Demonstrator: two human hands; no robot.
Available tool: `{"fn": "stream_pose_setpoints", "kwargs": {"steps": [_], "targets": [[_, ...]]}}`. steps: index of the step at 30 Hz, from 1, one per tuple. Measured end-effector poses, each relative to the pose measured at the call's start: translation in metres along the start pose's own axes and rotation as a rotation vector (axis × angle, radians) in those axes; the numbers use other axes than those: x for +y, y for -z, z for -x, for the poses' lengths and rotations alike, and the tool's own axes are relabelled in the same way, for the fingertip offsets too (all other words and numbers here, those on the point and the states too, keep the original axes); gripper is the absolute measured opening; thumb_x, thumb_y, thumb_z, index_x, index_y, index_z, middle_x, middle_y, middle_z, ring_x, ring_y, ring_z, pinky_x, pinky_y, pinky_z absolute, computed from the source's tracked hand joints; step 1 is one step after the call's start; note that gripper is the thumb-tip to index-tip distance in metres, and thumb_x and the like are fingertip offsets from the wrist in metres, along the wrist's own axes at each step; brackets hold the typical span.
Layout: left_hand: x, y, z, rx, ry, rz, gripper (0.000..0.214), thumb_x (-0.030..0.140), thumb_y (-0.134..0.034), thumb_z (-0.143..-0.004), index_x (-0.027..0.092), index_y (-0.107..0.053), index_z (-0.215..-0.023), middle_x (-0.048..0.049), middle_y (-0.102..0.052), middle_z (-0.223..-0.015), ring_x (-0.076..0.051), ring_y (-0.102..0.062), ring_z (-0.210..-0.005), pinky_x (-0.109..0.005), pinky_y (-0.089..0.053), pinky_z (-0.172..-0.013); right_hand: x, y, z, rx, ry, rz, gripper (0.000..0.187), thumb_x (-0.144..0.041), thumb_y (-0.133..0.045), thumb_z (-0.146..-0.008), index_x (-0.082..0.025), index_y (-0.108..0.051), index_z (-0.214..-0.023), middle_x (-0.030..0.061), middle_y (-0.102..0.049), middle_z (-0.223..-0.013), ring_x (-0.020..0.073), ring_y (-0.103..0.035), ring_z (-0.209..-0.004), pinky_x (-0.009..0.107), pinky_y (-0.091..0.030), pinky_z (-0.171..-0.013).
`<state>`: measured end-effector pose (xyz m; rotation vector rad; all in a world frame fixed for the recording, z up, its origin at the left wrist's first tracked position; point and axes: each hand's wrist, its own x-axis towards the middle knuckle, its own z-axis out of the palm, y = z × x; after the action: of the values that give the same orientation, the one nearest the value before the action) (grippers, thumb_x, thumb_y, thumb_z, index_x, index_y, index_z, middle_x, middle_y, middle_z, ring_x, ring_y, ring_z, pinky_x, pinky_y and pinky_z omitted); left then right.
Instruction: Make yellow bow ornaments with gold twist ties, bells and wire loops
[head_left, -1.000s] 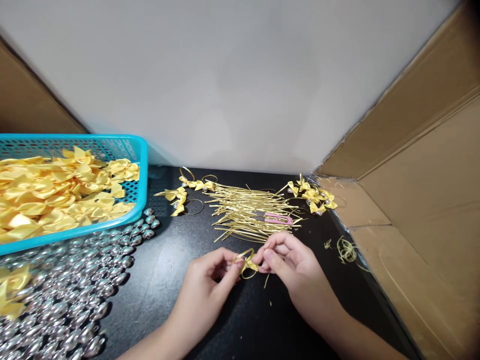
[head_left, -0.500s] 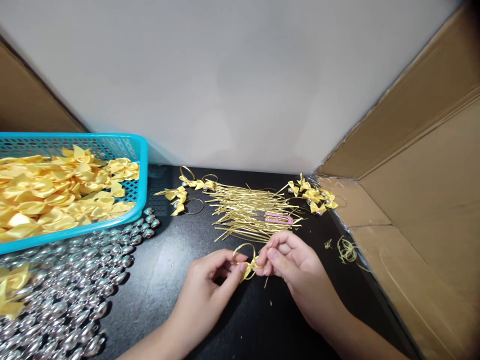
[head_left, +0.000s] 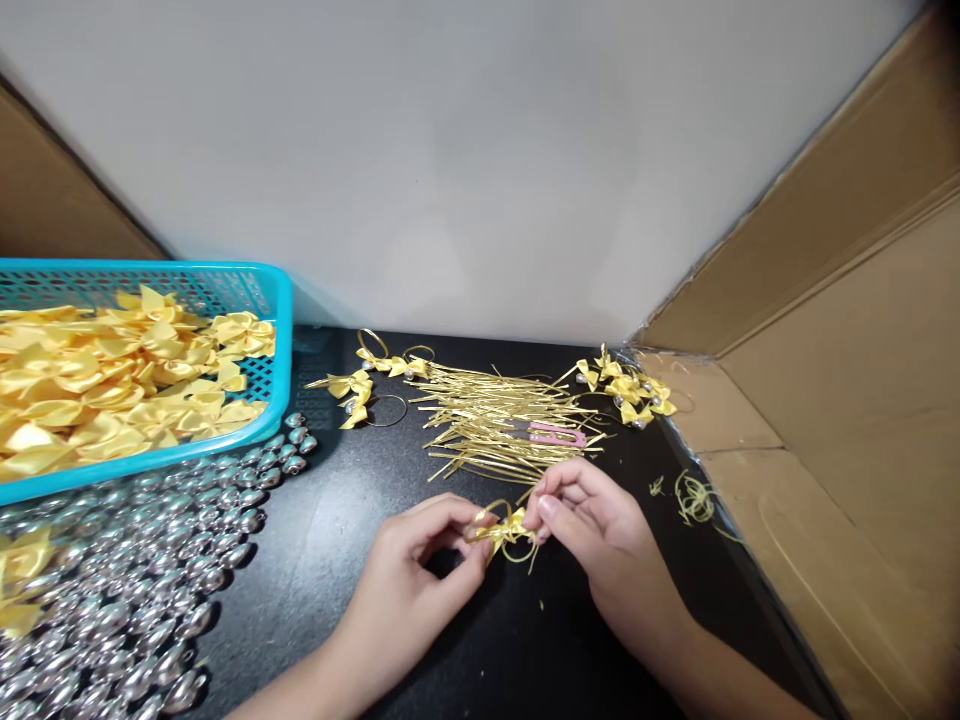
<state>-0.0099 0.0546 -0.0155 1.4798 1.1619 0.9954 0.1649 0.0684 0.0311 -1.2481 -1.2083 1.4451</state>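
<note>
My left hand (head_left: 424, 570) and my right hand (head_left: 592, 525) meet low in the middle, over the black table (head_left: 352, 560). Both pinch a small yellow ribbon bow (head_left: 508, 528) that has a thin gold wire tie wound about it; a loop of the wire sticks out to the left and loose ends hang below. Just beyond my fingers lies a heap of gold wire ties (head_left: 499, 420) with a pink clip (head_left: 557, 434) on top.
A blue basket (head_left: 279, 330) full of yellow bows stands at the left. Several silver beads (head_left: 142, 580) spread in front of it. Finished bows lie at the back left (head_left: 358, 385) and back right (head_left: 630, 388). Cardboard walls (head_left: 825, 350) rise on the right; wire scraps (head_left: 691, 498) lie beside them.
The wire loop on the bow has turned and dropped from above my fingers to the left between my hands. Both hands stayed in place, fingers working.
</note>
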Motion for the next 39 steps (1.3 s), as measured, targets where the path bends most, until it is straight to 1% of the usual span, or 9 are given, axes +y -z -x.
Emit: {"fn": "stream_pose_setpoints", "kwargs": {"steps": [6,14,21,23,28,30,31,36,39], "targets": [[0.003,0.000,-0.003,0.006,0.020,0.015,0.006,0.017,-0.064,-0.080,0.017,-0.069,-0.081,-0.0043,-0.071,-0.080,-0.015,-0.066,-0.067,-0.024,-0.055,-0.062,-0.002,0.001,0.002,0.001,0.059,0.016,0.004,-0.022,-0.061,-0.081,-0.020,-0.057,-0.080,-0.0013,-0.061,-0.071,0.0125,-0.061,-0.068,0.023,-0.051,-0.064],[0.001,0.001,-0.002,0.011,0.031,0.032,0.004,0.019,-0.065,-0.081,0.019,-0.069,-0.079,-0.0034,-0.070,-0.078,-0.015,-0.064,-0.067,-0.024,-0.053,-0.061,-0.003,0.002,0.005,-0.076,0.190,0.186,0.004,-0.019,-0.058,-0.082,-0.021,-0.059,-0.079,0.0008,-0.063,-0.074,0.0156,-0.061,-0.071,0.029,-0.051,-0.068],[0.003,0.001,-0.003,0.051,0.012,0.065,0.009,0.017,-0.062,-0.082,0.018,-0.064,-0.073,-0.0012,-0.064,-0.072,-0.013,-0.060,-0.065,-0.022,-0.050,-0.059,-0.005,0.006,-0.001,-0.063,0.313,0.359,0.012,-0.011,-0.059,-0.080,-0.021,-0.060,-0.074,0.0011,-0.063,-0.077,0.0160,-0.061,-0.075,0.029,-0.051,-0.070],[0.003,0.000,-0.002,0.058,0.022,0.076,0.009,0.018,-0.062,-0.081,0.018,-0.063,-0.072,-0.0010,-0.063,-0.070,-0.013,-0.059,-0.065,-0.022,-0.049,-0.058,-0.007,0.005,-0.001,-0.138,0.342,0.357,0.013,-0.009,-0.061,-0.078,-0.021,-0.062,-0.073,0.0009,-0.064,-0.077,0.0159,-0.062,-0.076,0.029,-0.051,-0.072],[0.003,0.000,-0.002,0.101,0.084,0.138,0.008,0.021,-0.064,-0.079,0.018,-0.061,-0.072,-0.0003,-0.064,-0.069,-0.013,-0.058,-0.061,-0.023,-0.049,-0.056,-0.012,0.002,0.007,-0.477,0.339,0.413,0.014,-0.009,-0.064,-0.078,-0.022,-0.065,-0.072,0.0003,-0.070,-0.074,0.0150,-0.066,-0.073,0.029,-0.052,-0.075],[0.003,0.001,-0.002,0.123,0.114,0.172,0.010,0.023,-0.064,-0.079,0.018,-0.059,-0.073,0.0007,-0.063,-0.068,-0.012,-0.056,-0.059,-0.022,-0.048,-0.055,-0.012,0.002,0.009,-0.511,0.374,0.465,0.012,-0.011,-0.065,-0.077,-0.022,-0.066,-0.074,0.0007,-0.071,-0.073,0.0151,-0.066,-0.071,0.029,-0.052,-0.073],[0.003,0.001,-0.003,0.129,0.125,0.187,0.010,0.023,-0.065,-0.079,0.018,-0.058,-0.073,0.0011,-0.062,-0.068,-0.012,-0.056,-0.059,-0.022,-0.047,-0.054,-0.012,0.002,0.008,-0.481,0.402,0.485,0.011,-0.011,-0.065,-0.077,-0.022,-0.066,-0.075,0.0009,-0.071,-0.072,0.0149,-0.065,-0.069,0.028,-0.052,-0.071],[0.005,0.002,-0.005,0.137,0.194,0.244,0.013,0.026,-0.066,-0.077,0.017,-0.058,-0.073,0.0016,-0.062,-0.067,-0.011,-0.054,-0.057,-0.022,-0.045,-0.055,-0.004,0.006,0.001,-0.130,0.473,0.573,0.011,-0.009,-0.064,-0.073,-0.020,-0.062,-0.071,-0.0005,-0.062,-0.062,0.0140,-0.058,-0.060,0.027,-0.047,-0.059],[0.007,0.004,-0.006,0.159,0.245,0.294,0.018,0.030,-0.068,-0.076,0.017,-0.056,-0.070,0.0021,-0.062,-0.066,-0.010,-0.052,-0.056,-0.021,-0.043,-0.054,0.006,0.005,-0.004,-0.081,0.540,0.667,0.013,-0.008,-0.067,-0.070,-0.020,-0.063,-0.071,-0.0004,-0.060,-0.062,0.0157,-0.056,-0.061,0.029,-0.046,-0.058]]}}
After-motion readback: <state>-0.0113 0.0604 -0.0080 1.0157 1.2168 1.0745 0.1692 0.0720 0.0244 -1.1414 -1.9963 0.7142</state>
